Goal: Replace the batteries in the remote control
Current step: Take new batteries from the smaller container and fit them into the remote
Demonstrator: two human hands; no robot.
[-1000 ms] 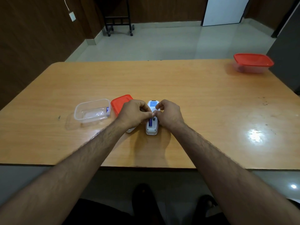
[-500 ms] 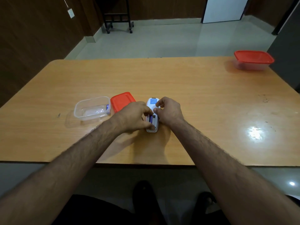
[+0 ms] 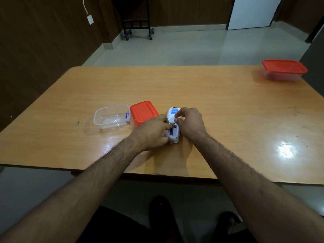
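Observation:
A white remote control (image 3: 173,113) lies face down on the wooden table (image 3: 219,106), its battery bay open. A blue battery (image 3: 171,132) sits in the bay. My left hand (image 3: 152,132) lies against the remote's left side, with its fingers on the near end and at the bay. My right hand (image 3: 190,124) holds the remote from the right, fingertips curled over its middle. A clear plastic container (image 3: 112,116) to the left holds another blue battery (image 3: 127,115).
An orange lid (image 3: 142,111) lies between the clear container and the remote. A second container with an orange lid (image 3: 284,69) stands at the table's far right corner. A black wheeled stand (image 3: 137,20) is on the floor beyond the table.
My left hand has slid from the remote's middle down toward its near end. The blue battery now shows more fully in the bay. My right hand stayed on the remote.

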